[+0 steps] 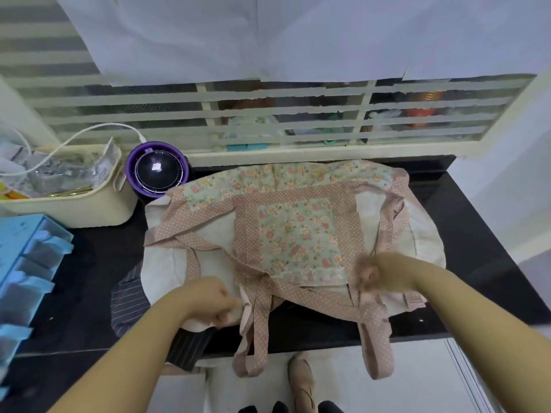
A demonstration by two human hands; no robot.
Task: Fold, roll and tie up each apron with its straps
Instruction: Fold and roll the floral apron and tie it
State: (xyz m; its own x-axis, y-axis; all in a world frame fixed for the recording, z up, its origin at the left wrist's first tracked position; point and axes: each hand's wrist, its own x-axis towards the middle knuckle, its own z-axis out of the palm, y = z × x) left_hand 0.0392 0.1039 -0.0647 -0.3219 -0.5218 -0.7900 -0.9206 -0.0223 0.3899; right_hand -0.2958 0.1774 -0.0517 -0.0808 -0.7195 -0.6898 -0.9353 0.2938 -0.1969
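Our left hand (214,302) and right hand (376,273) each pinch the near edge of the floral apron (295,234), spread on the black tabletop (477,248) below a slatted window (283,114).

Head-worn camera looks steeply down, close above the apron (295,234) on black counter (477,234).

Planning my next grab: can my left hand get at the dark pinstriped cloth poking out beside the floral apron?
Probably yes: the dark pinstriped cloth lies uncovered beside the left hand, though that hand grips the pink floral apron, which covers the rest.
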